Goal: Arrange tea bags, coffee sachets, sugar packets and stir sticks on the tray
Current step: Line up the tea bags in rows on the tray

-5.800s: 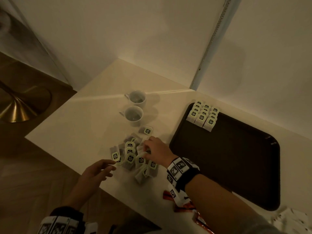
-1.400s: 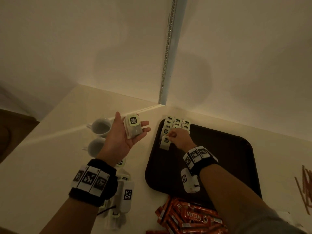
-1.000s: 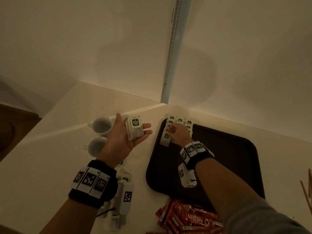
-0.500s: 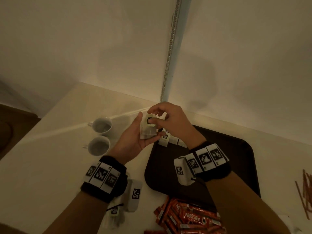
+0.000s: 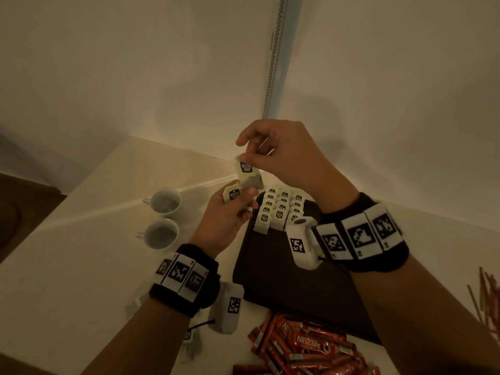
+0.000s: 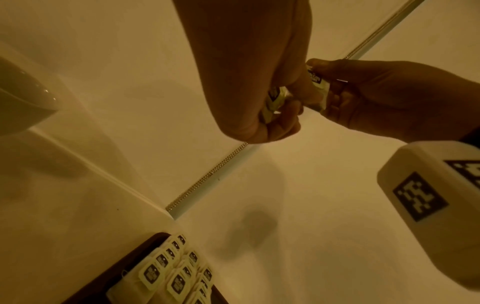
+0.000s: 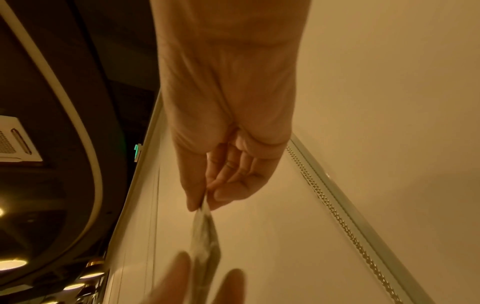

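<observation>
Overhead, right hand (image 5: pixel 281 155) (fingers pinching) tea bag (image 5: pixel 247 171)

tea bag tag (image 5: pixel 245 167): "mccoy teas" | coffee sachet (image 5: pixel 311 341): "nescafe"

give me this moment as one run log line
right hand: pinches tea bag by its top | left hand: holds another tea bag | tray: tea bag rows in far left corner | coffee sachets: off tray

table (image 5: pixel 67 266) w/ tray (image 5: pixel 270 280), cups (image 5: pixel 162 234), sachets (image 5: pixel 305 347).
</observation>
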`<state>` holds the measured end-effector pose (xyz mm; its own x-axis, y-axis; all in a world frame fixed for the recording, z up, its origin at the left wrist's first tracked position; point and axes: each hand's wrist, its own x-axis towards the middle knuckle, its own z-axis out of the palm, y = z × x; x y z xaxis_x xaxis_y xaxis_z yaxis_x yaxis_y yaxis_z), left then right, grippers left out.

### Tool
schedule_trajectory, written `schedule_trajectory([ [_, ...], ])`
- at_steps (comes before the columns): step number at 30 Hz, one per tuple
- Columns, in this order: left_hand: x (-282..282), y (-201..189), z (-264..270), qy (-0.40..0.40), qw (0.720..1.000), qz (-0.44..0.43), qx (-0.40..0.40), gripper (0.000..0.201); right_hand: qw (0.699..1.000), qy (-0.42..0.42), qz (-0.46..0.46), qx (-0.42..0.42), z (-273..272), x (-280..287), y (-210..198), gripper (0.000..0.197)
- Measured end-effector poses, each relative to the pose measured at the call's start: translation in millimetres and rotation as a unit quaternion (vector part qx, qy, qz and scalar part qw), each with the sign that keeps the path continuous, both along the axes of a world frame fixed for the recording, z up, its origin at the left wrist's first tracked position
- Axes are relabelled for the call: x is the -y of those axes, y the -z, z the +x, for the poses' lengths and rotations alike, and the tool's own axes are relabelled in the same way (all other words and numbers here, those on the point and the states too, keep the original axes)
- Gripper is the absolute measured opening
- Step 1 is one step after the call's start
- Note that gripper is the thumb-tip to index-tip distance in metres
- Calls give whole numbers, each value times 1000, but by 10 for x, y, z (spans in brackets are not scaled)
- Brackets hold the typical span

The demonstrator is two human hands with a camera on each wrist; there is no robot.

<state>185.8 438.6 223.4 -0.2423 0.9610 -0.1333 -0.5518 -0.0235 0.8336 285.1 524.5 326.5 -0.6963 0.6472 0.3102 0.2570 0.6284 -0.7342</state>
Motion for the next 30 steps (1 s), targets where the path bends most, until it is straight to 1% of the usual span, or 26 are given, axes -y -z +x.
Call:
schedule_trajectory([
  [2, 2, -22, 28, 3, 1000, 8, 15, 22, 1000, 2, 7, 8, 10, 1, -27, 18],
  [4, 13, -31, 42, 3, 1000, 10, 26, 20, 1000, 1, 9, 15, 17, 8, -35, 17],
  [10, 48, -48, 61, 18, 999, 12, 44, 22, 1000, 1, 1, 27, 16, 36, -49, 15],
  [15, 67, -52, 60, 29, 999, 16, 42, 23, 999, 3, 0, 32, 15, 49, -34, 17],
  [22, 72, -30, 48, 24, 999, 16, 34, 25, 999, 11, -2, 31, 36, 15, 17, 15],
  [25, 71, 0, 34, 21, 999, 14, 30, 22, 1000, 15, -9, 24, 73, -12, 64, 15],
  [27, 62, 29, -6, 7, 999, 2, 48, 25, 999, 25, -19, 18, 136, -46, 118, 15],
  [30, 46, 115, -150, -32, 989, -37, 136, 15, 997, 46, -28, 54, 276, -113, 301, 12],
])
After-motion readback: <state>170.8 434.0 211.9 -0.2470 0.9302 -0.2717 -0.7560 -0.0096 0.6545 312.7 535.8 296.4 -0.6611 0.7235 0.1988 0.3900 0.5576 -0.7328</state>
